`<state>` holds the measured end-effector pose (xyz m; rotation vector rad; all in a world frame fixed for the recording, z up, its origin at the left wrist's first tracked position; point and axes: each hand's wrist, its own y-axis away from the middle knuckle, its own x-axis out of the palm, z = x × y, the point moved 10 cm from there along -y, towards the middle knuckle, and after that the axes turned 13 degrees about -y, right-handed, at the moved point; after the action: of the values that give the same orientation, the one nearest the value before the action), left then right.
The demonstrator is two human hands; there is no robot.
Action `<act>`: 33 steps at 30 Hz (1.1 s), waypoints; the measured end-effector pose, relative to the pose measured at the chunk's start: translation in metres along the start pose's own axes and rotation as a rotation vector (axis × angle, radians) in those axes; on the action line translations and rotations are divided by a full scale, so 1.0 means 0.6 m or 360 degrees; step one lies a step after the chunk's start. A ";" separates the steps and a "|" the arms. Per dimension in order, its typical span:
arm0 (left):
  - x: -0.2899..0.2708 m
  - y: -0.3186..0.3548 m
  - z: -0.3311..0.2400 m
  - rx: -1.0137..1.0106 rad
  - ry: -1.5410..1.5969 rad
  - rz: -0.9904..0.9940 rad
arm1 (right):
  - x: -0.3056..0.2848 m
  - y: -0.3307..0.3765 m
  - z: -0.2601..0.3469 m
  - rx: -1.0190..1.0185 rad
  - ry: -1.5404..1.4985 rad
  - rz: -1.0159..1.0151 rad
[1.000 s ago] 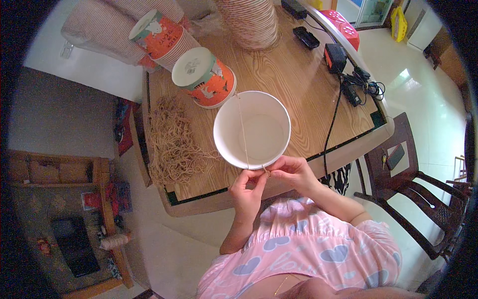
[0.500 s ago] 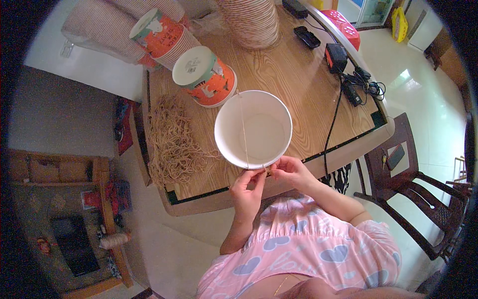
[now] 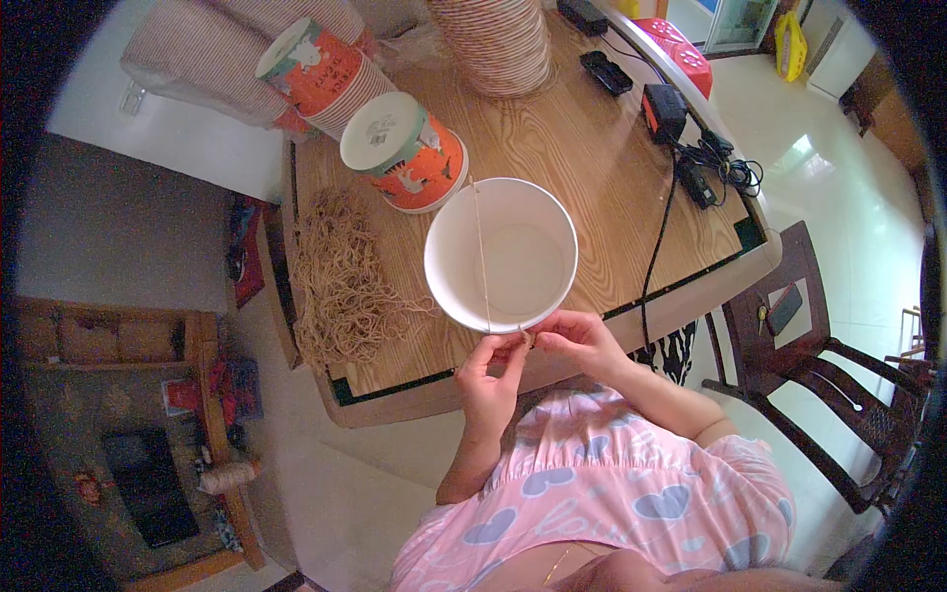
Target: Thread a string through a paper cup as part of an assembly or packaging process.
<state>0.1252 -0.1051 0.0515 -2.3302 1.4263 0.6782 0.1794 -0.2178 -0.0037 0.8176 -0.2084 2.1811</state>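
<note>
A white paper bucket stands open side up near the table's front edge. One piece of twine runs across its mouth from the far rim to the near rim. At the near rim, my left hand pinches the end of the twine. Close beside it on the right, my right hand is closed on the same twine with thumb and forefinger. The small bit between the fingertips is partly hidden. To the left lies a tangled heap of cut twine.
Orange-and-green printed paper buckets sit upside down behind the white one. A nested stack of buckets rises at the back. A black power adapter and coiled cables lie on the right. A dark wooden chair stands right of the table.
Both hands stay at the near rim, with only slight finger movement around the twine. The bucket has barely shifted.
</note>
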 end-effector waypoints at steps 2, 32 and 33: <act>0.001 0.000 -0.002 0.0019 -0.0008 0.0006 | 0.004 0.001 0.002 -0.0012 -0.0047 0.0009; 0.018 0.003 0.011 -0.0094 0.0321 0.0159 | 0.004 0.003 0.018 -0.0155 0.0024 0.0027; 0.018 0.003 0.012 -0.0086 0.0269 0.0166 | 0.004 0.003 0.019 -0.0157 0.0017 0.0025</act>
<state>0.1261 -0.1100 0.0394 -2.4180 1.6312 0.5646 0.1827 -0.2220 0.0067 0.7508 -0.3153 2.1710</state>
